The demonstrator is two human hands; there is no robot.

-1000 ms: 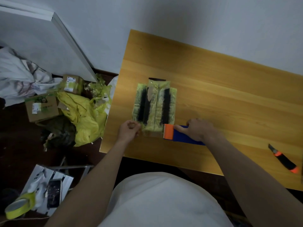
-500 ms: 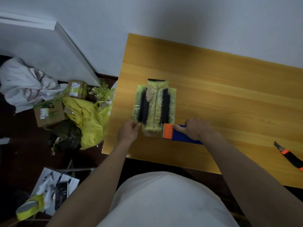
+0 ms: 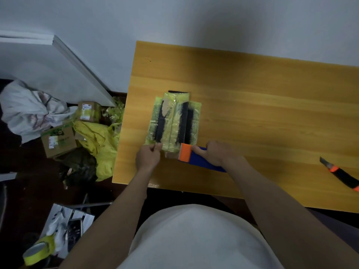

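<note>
A flat parcel (image 3: pixel 173 121) wrapped in yellow-green tape, with black strips showing through, lies on the wooden table (image 3: pixel 262 105) near its left end. My left hand (image 3: pixel 148 157) pinches the parcel's near left corner. My right hand (image 3: pixel 217 153) grips a scraper (image 3: pixel 196 157) with a blue handle and an orange blade. The orange blade touches the parcel's near right edge.
A black and orange utility knife (image 3: pixel 340 173) lies at the table's right side. On the floor to the left are cardboard boxes (image 3: pixel 59 141), a yellow bag (image 3: pixel 101 144), white cloth (image 3: pixel 29 109) and a roll of yellow tape (image 3: pixel 37 253). A white wall runs behind the table.
The view has shifted slightly. Both hands keep their hold at the parcel's near edge, and the scraper has hardly moved.
</note>
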